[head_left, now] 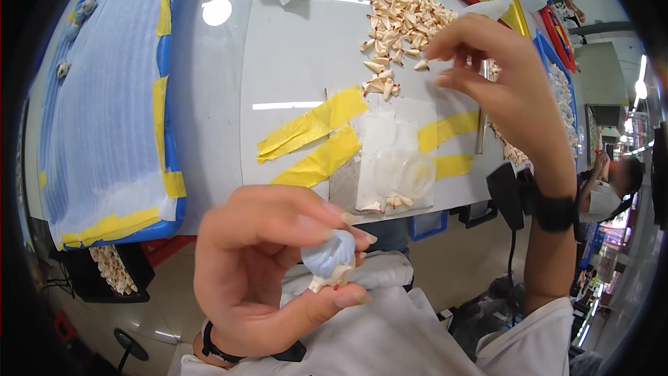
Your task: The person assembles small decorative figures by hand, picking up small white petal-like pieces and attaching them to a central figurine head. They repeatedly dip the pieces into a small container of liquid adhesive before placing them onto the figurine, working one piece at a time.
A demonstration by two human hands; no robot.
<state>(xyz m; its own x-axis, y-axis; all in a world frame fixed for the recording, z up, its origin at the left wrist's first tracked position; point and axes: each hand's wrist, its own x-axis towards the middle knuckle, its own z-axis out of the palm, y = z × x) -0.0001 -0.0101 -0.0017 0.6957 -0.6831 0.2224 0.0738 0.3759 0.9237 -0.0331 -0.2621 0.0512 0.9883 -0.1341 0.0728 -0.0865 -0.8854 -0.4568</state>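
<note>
I have a small figure (332,259) pinched in my left hand (268,271), near me and low in the view, above my lap rather than over the table (292,56). It has a pale blue top and a whitish base with a red spot; thumb and forefinger close around it from both sides, so most of its base is hidden.

My right hand (504,87) is out over the far right of the table, at the near edge of a heap (400,24) of small cream parts with red tips. Its fingertips are drawn narrow together just beside the strays of the heap; I cannot tell whether one sits between them.

To do this well, I judge the left should keep the figure steady with its open side turned up, and the right should take one part only, by its blunt end, so the tip stays free.

Between the hands lies a clear dish (403,174) on a white sheet held by yellow tape (313,136), a few parts at its near edge. The table's near edge runs just beyond the left hand; anything dropped there goes to the floor. Open table lies left of the tape, up to a blue-rimmed tray (170,63). Right of the heap, trays (557,28) crowd close.
</note>
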